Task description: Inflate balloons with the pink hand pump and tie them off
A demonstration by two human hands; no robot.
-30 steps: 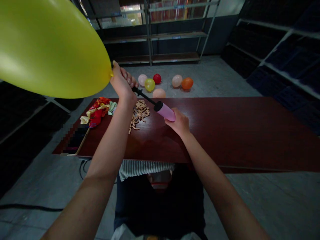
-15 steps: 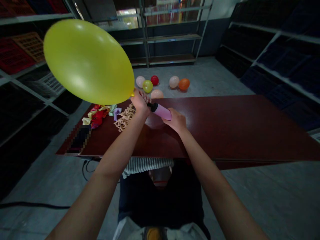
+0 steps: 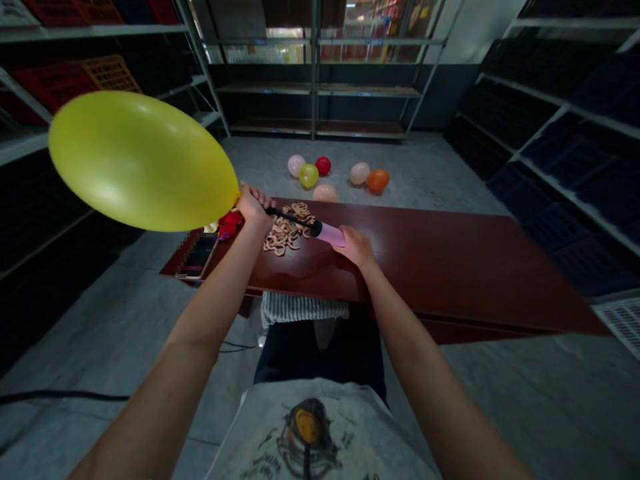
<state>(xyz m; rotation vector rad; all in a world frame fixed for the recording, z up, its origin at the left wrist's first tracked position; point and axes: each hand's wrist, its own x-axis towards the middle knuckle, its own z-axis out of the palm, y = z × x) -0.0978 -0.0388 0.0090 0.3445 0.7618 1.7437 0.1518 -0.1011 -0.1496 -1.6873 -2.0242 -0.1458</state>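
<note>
Smartphone on left end of dark red table. Black cable on gray floor, left. Metal shelving rack at back. Red crate beside orange crate at left; dark blue crates at right.

On the table, a phone lies far left, deflated balloons just behind it, strips to their right. The balloon pump runs between left hand and right hand, the inflated balloon left of both. Behind, scattered balloons sit before a shelving rack.
</note>
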